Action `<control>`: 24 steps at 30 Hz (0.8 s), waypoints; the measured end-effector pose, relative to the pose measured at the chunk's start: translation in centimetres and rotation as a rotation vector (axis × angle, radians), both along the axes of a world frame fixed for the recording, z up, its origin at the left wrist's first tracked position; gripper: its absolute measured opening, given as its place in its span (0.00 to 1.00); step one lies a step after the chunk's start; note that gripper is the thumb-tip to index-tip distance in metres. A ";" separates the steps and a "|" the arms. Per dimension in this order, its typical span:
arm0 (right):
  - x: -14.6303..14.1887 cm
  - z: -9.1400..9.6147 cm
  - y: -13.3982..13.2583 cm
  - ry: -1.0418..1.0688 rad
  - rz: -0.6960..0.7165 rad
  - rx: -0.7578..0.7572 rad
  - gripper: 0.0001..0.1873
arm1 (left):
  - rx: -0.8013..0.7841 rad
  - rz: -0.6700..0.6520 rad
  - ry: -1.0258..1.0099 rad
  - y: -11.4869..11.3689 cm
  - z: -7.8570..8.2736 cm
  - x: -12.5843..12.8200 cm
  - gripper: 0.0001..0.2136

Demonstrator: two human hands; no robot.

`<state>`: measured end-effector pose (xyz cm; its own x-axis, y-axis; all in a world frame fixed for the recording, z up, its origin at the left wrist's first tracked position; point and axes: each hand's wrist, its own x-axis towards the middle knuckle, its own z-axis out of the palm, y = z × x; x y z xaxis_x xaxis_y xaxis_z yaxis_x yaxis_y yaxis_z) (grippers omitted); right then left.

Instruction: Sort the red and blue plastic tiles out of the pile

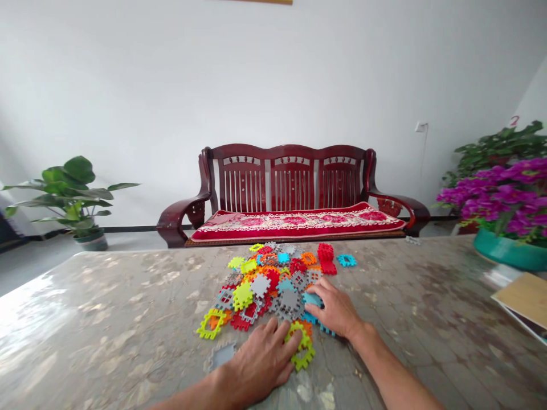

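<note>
A heap of plastic interlocking building pieces (260, 285) lies on the table, in red, orange, lime green, blue and grey. My left hand (262, 356) is at the heap's near edge, fingers bent, with the index finger and thumb at the left side of a lime-green interlocking piece (304, 357). At the heap's right side, my right hand (337, 310) has its thumb and forefinger closed around a blue interlocking piece (313, 299). A grey flat piece (223, 354) lies by my left wrist, and a lime-green open frame piece (211, 323) sits farther left.
Red stacked pieces (325, 257) and a blue frame piece (346, 260) lie behind my right hand. A turquoise pot (508, 250) with purple flowers and a tan board (523, 299) are at the right. Beyond the patterned table (128, 319) stands a wooden bench (293, 182).
</note>
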<state>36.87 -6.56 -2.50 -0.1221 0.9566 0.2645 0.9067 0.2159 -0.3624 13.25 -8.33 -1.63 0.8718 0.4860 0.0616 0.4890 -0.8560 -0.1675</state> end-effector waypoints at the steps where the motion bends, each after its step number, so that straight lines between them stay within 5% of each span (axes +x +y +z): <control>1: 0.0 0.0 0.0 -0.002 0.008 0.001 0.17 | 0.005 0.008 -0.004 -0.1 -0.2 0.1 0.17; 11: 0.1 -0.6 0.3 0.028 0.058 0.087 0.13 | -0.052 0.116 -0.043 -0.2 -0.1 0.4 0.06; 16: 0.0 -0.7 0.5 0.033 0.018 0.135 0.21 | -0.068 0.185 -0.119 1.0 0.0 0.0 0.09; 21: 0.2 -0.4 0.3 0.084 0.044 0.123 0.14 | -0.135 0.300 -0.243 2.3 0.3 -0.4 0.09; 24: 0.1 -0.4 0.3 0.057 0.085 0.102 0.19 | -0.150 0.292 -0.277 2.6 0.3 -0.5 0.09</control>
